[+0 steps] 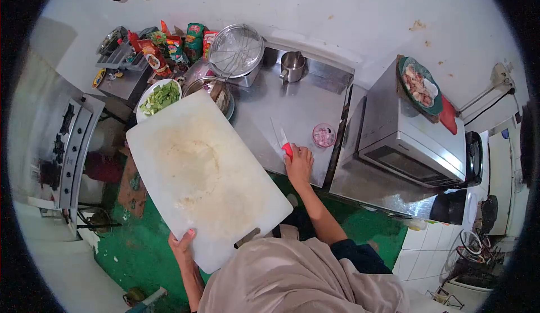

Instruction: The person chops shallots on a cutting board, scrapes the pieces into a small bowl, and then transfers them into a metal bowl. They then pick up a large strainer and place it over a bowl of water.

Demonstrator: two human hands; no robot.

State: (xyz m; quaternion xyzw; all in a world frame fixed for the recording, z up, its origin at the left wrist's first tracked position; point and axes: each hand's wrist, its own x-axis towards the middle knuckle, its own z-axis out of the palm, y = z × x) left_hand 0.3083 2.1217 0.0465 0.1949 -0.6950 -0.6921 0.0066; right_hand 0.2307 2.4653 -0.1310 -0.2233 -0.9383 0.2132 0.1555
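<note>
A large white cutting board (216, 172), stained in its middle, is tilted in front of me. My left hand (183, 245) grips its lower left edge, with the thumb on the face and the other fingers partly hidden. My right hand (300, 164) is closed at the red handle of a knife (287, 149), whose blade points away over the steel counter. Right of the knife stands a small clear bowl (324, 136) of chopped pink-purple pieces that look like onion. Past the board's upper left corner is a white bowl (145, 96) with cut green vegetables (162, 98).
A metal cup (292, 67) and a wire strainer (236, 50) stand at the back of the steel counter (253, 116). Packets and bottles crowd the left. On the right, a microwave (413, 150) carries a green plate of meat (421, 85). A stove (67, 150) is far left.
</note>
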